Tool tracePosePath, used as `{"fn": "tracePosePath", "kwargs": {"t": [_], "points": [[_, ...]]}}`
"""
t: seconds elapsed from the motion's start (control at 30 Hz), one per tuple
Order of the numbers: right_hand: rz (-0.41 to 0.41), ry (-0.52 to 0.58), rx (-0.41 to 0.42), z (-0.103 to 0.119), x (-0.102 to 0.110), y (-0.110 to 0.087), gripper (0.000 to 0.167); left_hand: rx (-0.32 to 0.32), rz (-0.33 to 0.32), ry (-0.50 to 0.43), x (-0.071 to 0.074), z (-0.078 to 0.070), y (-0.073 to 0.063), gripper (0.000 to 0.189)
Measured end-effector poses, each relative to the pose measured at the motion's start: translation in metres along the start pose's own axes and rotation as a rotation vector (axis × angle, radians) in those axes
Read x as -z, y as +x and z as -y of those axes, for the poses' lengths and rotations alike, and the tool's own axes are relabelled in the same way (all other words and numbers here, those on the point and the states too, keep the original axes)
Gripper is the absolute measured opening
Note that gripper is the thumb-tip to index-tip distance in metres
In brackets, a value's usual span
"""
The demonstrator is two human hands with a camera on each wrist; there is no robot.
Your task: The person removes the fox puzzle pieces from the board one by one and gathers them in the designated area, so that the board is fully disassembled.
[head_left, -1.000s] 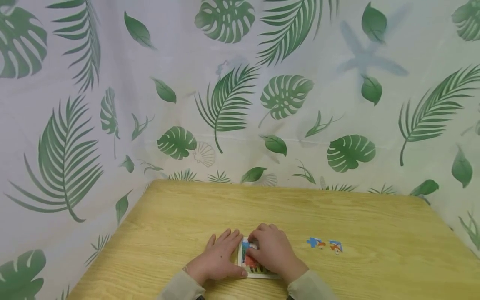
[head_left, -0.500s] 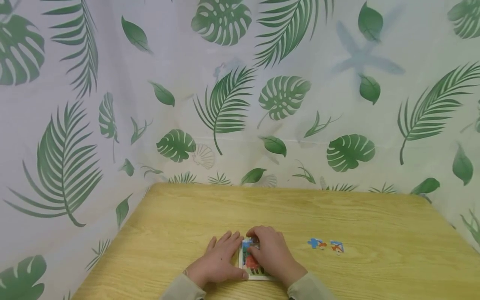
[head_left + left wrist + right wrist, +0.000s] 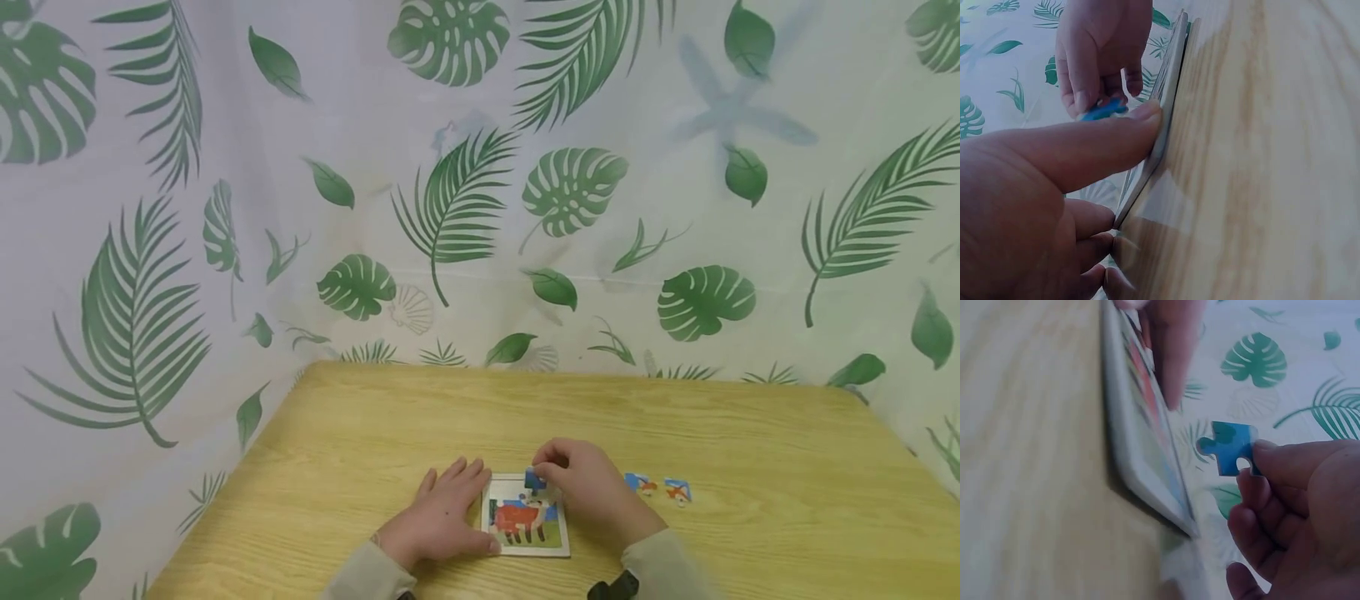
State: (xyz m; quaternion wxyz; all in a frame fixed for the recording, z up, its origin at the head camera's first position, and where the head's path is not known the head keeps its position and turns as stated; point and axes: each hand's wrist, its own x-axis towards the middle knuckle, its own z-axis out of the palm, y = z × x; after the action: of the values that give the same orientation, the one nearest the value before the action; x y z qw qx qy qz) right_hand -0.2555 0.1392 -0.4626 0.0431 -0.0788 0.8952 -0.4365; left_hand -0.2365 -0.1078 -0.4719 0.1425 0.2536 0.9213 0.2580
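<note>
My left hand (image 3: 446, 512) lies flat with straight fingers along the left side of a small jigsaw puzzle tray (image 3: 536, 552). Its thumb presses the lower left corner of the pale rim, as the left wrist view also shows. Between thumb and fingertips, my right hand (image 3: 596, 487) pinches a blue puzzle piece (image 3: 1230, 447) with a dark green patch, one knob and a rounded notch. That piece is held over the tray's upper right part. Joined pieces fill the lower part with a red, dark-legged animal (image 3: 517, 518) on green; bare backing shows across the top.
Two loose puzzle pieces lie right of the tray: one blue and orange (image 3: 640, 483), partly behind my right hand, and another (image 3: 678, 492) farther right. The wooden table (image 3: 375, 433) meets a leaf-patterned curtain (image 3: 480, 208) at the back.
My right hand has moved right from over the tray's upper left and now shows the blue piece in its pinch. Blue at the tray's top left has given way to bare backing. The left hand stays.
</note>
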Motion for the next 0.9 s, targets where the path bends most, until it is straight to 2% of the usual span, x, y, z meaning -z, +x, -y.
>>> {"fn": "tracePosePath", "kwargs": {"t": [0.23, 0.4, 0.7, 0.9], "points": [[0.022, -0.045, 0.047, -0.012, 0.032, -0.002, 0.009, -0.007, 0.005, 0.023, 0.002, -0.002, -0.001, 0.098], [0.022, -0.081, 0.035, -0.022, 0.045, -0.002, 0.01, -0.008, 0.008, 0.019, 0.002, -0.001, -0.001, 0.097], [0.007, -0.16, 0.0, -0.036, 0.061, 0.0, 0.012, -0.006, 0.008, 0.006, 0.002, -0.001, -0.001, 0.096], [0.014, -0.191, 0.003, -0.046, 0.059, 0.002, 0.015, -0.002, 0.009, 0.013, 0.004, -0.002, -0.003, 0.096]]}}
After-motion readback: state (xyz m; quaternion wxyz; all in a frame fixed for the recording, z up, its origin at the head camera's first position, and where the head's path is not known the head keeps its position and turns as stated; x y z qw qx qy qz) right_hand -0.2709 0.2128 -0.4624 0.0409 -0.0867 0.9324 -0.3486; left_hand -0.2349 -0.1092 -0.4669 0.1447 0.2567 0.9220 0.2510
